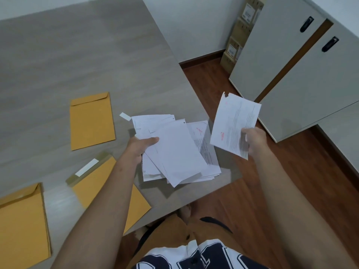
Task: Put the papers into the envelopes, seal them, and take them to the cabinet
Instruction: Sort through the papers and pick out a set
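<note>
left hand grips fanned papers above table | right hand pinches single sheet, print unreadable | middle envelope part-hidden by left forearm | near envelope cut off, 8 o'clock | far envelope 10 o'clock | cabinet 1 o'clock

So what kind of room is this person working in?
Probably a small office or home workroom: yellow-brown paper envelopes lie on a grey wood-grain table, the left hand and right hand hold white printed papers, and a pale grey two-door cabinet stands beside stacked brown cardboard boxes.
</note>
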